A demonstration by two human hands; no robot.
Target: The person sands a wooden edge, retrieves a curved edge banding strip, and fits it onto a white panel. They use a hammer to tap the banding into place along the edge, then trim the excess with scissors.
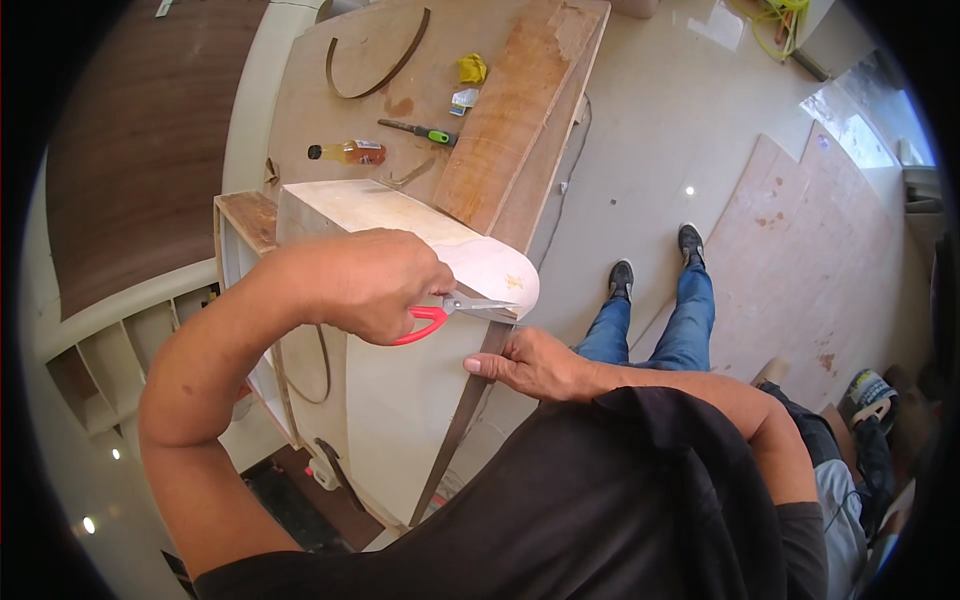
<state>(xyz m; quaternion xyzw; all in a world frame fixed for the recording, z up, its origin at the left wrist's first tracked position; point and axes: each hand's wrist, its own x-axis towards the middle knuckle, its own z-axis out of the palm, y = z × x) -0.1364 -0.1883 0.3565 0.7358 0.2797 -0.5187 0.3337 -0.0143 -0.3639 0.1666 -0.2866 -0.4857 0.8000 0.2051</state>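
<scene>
My left hand [385, 285] is closed round the red handles of a pair of scissors [430, 322]. Their blades lie apart at the rounded corner of a white-topped wooden cabinet piece [485, 265], near the upper end of a dark brown edge strip [450, 440]. The strip runs down the edge of the cabinet's pale side panel [390, 420]. My right hand [535, 365] grips this strip just below the blades, its thumb on the face and the other fingers mostly hidden behind.
On the wooden worktable [300, 115] lie a curved brown strip [385, 88], a green-handled tool [425, 132], an amber bottle [350, 152], a yellow crumpled wrapper [472, 68] and a veneered board [510, 130]. Large plywood sheets [790, 260] cover floor at right. Shelving [110, 365] stands at left.
</scene>
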